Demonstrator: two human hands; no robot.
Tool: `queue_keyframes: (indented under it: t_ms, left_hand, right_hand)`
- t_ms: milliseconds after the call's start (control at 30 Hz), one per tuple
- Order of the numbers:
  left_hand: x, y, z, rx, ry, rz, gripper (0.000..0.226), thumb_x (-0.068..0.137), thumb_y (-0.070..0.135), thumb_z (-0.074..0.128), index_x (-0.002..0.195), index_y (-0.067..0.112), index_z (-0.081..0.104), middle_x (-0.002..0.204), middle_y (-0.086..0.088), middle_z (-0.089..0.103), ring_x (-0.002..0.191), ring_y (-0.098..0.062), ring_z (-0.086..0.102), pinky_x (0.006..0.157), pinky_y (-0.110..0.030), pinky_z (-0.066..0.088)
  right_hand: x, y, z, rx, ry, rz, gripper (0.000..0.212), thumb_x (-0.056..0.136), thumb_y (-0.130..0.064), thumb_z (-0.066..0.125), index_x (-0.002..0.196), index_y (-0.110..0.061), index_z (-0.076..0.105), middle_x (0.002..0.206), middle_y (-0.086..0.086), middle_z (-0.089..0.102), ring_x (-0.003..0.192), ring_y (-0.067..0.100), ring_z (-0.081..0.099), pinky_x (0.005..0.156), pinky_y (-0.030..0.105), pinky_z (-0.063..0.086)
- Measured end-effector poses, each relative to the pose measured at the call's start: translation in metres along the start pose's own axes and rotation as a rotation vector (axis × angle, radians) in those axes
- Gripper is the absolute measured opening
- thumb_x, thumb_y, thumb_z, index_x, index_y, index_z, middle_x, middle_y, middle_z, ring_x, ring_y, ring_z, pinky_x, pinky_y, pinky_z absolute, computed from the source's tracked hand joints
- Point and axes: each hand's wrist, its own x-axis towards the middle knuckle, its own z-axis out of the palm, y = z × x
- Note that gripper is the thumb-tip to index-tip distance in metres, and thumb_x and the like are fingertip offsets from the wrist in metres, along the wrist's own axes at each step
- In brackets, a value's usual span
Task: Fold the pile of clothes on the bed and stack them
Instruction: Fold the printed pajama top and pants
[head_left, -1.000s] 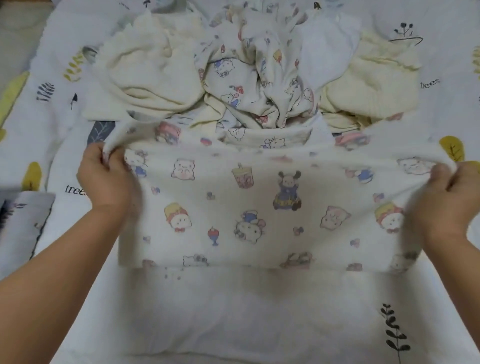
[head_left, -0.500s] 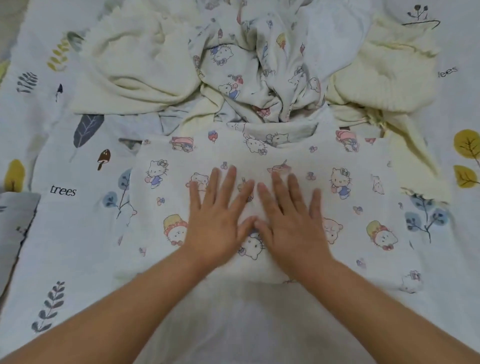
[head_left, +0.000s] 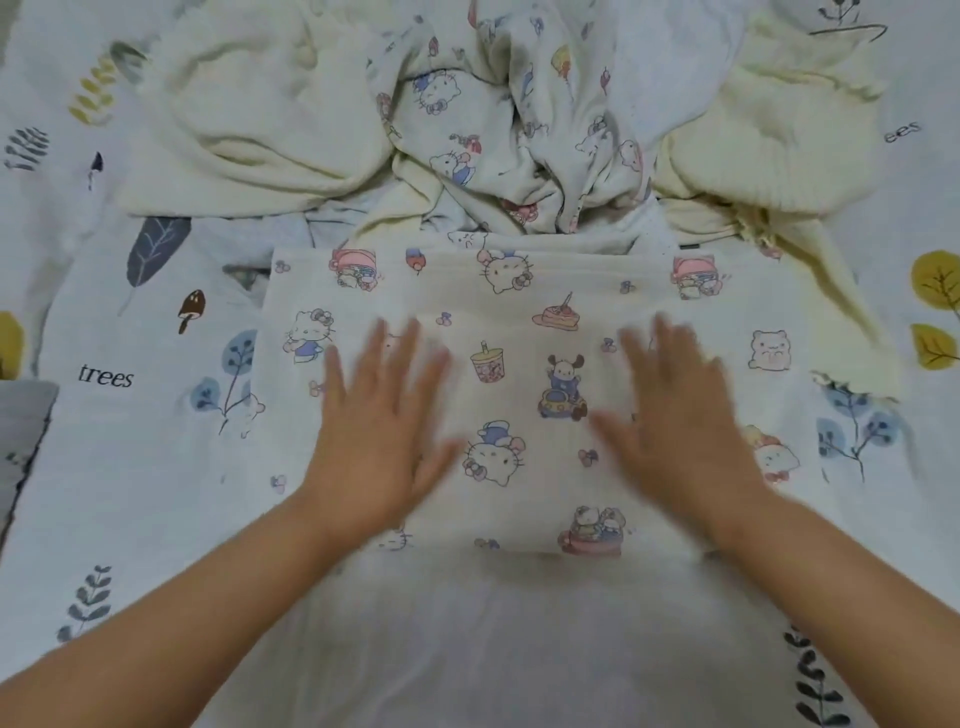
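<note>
Cotton garment (head_left: 519, 322) under flat, spread fingers (head_left: 410, 353)

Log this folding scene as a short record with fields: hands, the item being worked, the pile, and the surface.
left hand: left hand flat, fingers spread, on the cartoon-print garment
right hand: right hand flat, fingers spread, on the same garment
garment: lies flat, nearer than the pile
pile: unfolded clothes pile, cream and cartoon-print pieces
surface: leaf-print bedsheet
</note>
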Motion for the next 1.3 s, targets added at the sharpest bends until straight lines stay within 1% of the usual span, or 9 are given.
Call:
queue_keyframes:
  t_ms: [100, 200, 400, 533, 633, 767, 967, 1167, 1300]
  left_hand:
    - [-0.043, 0.004, 0.003, 0.104, -0.220, 0.346, 0.070, 0.085, 0.059, 0.045, 0.142, 0.020, 0.038, 0.150, -0.012, 0.032, 0.138, -0.040, 0.026, 0.108, -0.063, 0.014]
    - [-0.044, -0.006, -0.003, 0.215, -0.405, 0.334, 0.087, 0.062, 0.045, 0.080, 0.137, 0.018, 0.046, 0.144, -0.011, 0.041, 0.129, -0.043, 0.039, 0.100, -0.062, 0.034]
    - [-0.046, -0.008, -0.004, 0.207, -0.510, 0.225, 0.092, 0.088, -0.007, 0.037, 0.129, 0.038, -0.032, 0.143, 0.001, -0.033, 0.142, -0.033, -0.019, 0.112, -0.041, -0.014]
    - [-0.078, 0.010, -0.041, 0.192, -0.458, 0.301, 0.112, 0.055, 0.000, 0.075, 0.149, 0.025, 0.020, 0.149, -0.016, 0.029, 0.132, -0.042, 0.037, 0.106, -0.050, 0.032]
    - [-0.133, 0.030, -0.037, 0.177, -0.437, 0.337, 0.072, 0.064, 0.027, 0.078, 0.126, 0.018, 0.044, 0.117, -0.011, 0.066, 0.100, -0.035, 0.065, 0.070, -0.052, 0.054]
    - [-0.177, 0.049, -0.017, 0.110, -0.460, 0.257, 0.040, 0.099, 0.043, 0.015, 0.117, 0.028, 0.048, 0.107, 0.002, 0.071, 0.096, -0.023, 0.068, 0.087, -0.046, 0.049]
    - [-0.111, 0.038, -0.034, -0.069, -0.108, 0.101, 0.030, 0.075, 0.026, 0.067, 0.103, 0.015, 0.069, 0.108, -0.010, 0.067, 0.095, -0.027, 0.067, 0.079, -0.037, 0.050]
    - [-0.017, 0.013, -0.029, -0.115, -0.193, -0.156, 0.065, 0.081, 0.015, 0.070, 0.139, 0.019, 0.042, 0.141, -0.017, 0.041, 0.129, -0.034, 0.040, 0.104, -0.043, 0.033]
    - [0.009, -0.008, -0.023, -0.184, -0.484, -0.136, 0.045, 0.087, 0.028, 0.063, 0.130, 0.020, 0.053, 0.128, -0.004, 0.044, 0.113, -0.023, 0.047, 0.093, -0.032, 0.040]
  right_hand:
    - [-0.046, -0.025, 0.028, -0.124, -0.231, -0.318, 0.104, 0.081, -0.064, 0.045, 0.135, -0.033, -0.039, 0.145, 0.008, -0.042, 0.137, 0.033, -0.032, 0.111, 0.053, -0.011]
    - [-0.049, -0.024, 0.037, -0.257, -0.174, -0.320, 0.098, 0.089, -0.042, 0.057, 0.137, -0.028, -0.028, 0.152, 0.014, -0.023, 0.137, 0.042, -0.020, 0.111, 0.059, 0.003]
    - [-0.041, -0.033, 0.019, -0.263, -0.376, -0.268, 0.071, 0.101, -0.021, 0.036, 0.147, -0.026, -0.019, 0.157, 0.008, -0.018, 0.144, 0.035, -0.011, 0.115, 0.050, 0.004]
    - [-0.085, -0.042, 0.002, -0.257, -0.473, -0.262, 0.084, 0.099, -0.020, 0.044, 0.136, -0.012, -0.030, 0.156, 0.010, -0.020, 0.142, 0.038, -0.017, 0.116, 0.048, 0.002]
    - [-0.137, -0.045, 0.011, -0.211, -0.379, -0.329, 0.097, 0.078, -0.048, 0.067, 0.146, 0.000, 0.016, 0.146, 0.019, 0.037, 0.133, 0.041, 0.030, 0.101, 0.047, 0.039]
    - [-0.186, -0.045, 0.042, -0.146, -0.292, -0.352, 0.068, 0.087, -0.070, 0.023, 0.138, -0.027, 0.034, 0.134, 0.005, 0.055, 0.133, 0.028, 0.034, 0.099, 0.041, 0.043]
    - [-0.134, -0.030, 0.016, -0.015, -0.009, -0.274, 0.075, 0.050, -0.039, 0.090, 0.116, -0.018, 0.060, 0.125, 0.011, 0.061, 0.119, 0.028, 0.056, 0.107, 0.043, 0.031]
    - [-0.033, -0.009, -0.006, 0.020, -0.011, 0.010, 0.057, 0.091, -0.023, 0.058, 0.143, -0.031, 0.036, 0.155, 0.014, 0.014, 0.142, 0.031, 0.012, 0.113, 0.048, 0.015]
    - [-0.007, 0.004, -0.007, -0.079, -0.227, -0.060, 0.043, 0.090, -0.033, 0.055, 0.132, -0.027, 0.048, 0.135, 0.009, 0.037, 0.121, 0.026, 0.038, 0.099, 0.033, 0.033]
